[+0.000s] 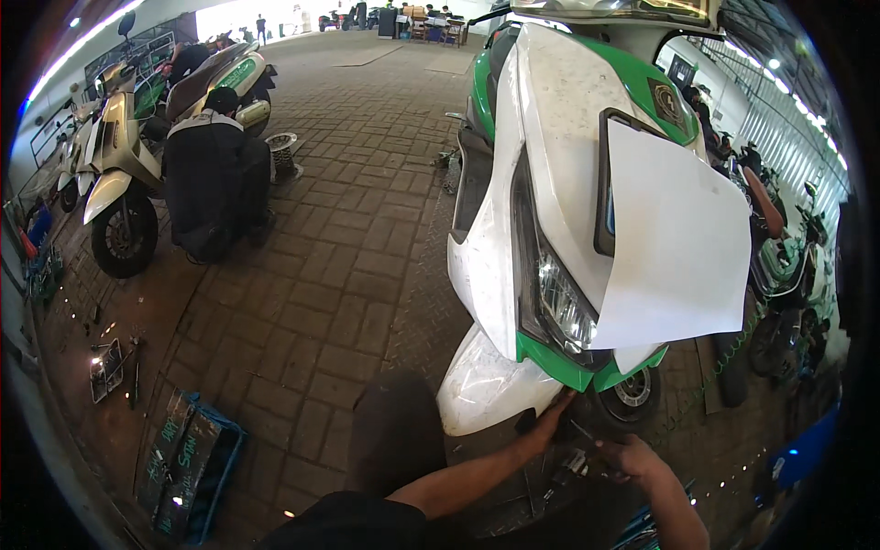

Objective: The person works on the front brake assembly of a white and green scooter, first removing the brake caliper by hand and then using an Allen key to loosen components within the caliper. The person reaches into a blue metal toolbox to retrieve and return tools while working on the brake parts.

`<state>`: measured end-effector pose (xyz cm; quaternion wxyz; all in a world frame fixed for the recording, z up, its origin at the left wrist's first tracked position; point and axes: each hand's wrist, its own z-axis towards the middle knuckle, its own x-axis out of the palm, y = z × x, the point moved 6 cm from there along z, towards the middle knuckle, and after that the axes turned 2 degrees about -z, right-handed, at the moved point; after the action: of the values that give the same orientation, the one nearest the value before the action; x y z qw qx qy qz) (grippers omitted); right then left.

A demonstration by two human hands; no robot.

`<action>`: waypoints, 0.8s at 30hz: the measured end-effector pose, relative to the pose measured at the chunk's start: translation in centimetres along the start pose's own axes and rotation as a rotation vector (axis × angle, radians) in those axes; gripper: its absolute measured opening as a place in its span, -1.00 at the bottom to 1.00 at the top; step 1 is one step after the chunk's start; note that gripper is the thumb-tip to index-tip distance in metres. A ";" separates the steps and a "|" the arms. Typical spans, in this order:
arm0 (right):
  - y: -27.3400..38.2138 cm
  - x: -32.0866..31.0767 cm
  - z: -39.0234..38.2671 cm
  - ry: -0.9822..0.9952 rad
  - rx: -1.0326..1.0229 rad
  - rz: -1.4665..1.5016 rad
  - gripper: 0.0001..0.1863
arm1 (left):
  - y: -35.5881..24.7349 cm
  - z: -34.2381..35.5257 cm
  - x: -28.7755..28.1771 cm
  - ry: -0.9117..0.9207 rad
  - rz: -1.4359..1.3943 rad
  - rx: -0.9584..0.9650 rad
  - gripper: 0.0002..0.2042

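In front of me stands a white and green scooter (550, 137), its nose toward me. My left hand (548, 425) reaches in beside the white front fender (490, 380), close to the front wheel (634, 396); its fingers are mostly hidden there. Low to the right of it, my right hand (631, 456) is closed around a thin metal tool (581, 429), whose kind I cannot make out. The tool's tip points toward my left hand and the wheel. Small metal parts (576, 461) show dimly between my hands.
A white sheet (678, 247) covers part of the scooter's front. At lower left lies a dark toolbox (191, 467) with blue edges. Another person (215, 179) crouches beside a cream scooter (119, 170). A green coiled hose (720, 362) hangs at right, near parked motorcycles (784, 247).
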<state>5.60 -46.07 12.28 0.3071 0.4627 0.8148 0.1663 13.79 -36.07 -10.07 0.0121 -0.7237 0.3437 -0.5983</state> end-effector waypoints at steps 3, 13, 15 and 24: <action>-0.3 -1.1 1.5 -0.020 -0.010 -0.134 -0.70 | 0.5 0.4 0.0 0.023 -0.018 -0.036 -0.35; 1.7 -2.3 0.4 0.023 0.111 -0.198 -0.74 | 0.3 -1.6 1.6 0.036 -0.226 -0.227 -0.38; 1.6 -2.5 1.6 0.107 0.083 -0.218 -0.73 | 2.3 1.5 -1.9 0.023 -0.244 -0.151 -0.37; 1.2 -2.4 2.0 0.063 0.220 -0.474 -0.54 | 1.8 0.8 0.2 0.096 -0.122 -0.074 -0.42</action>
<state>8.61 -47.48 12.27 0.2598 0.2842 0.9228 0.0142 13.60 -37.87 -10.88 -0.0677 -0.7138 0.3212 -0.6187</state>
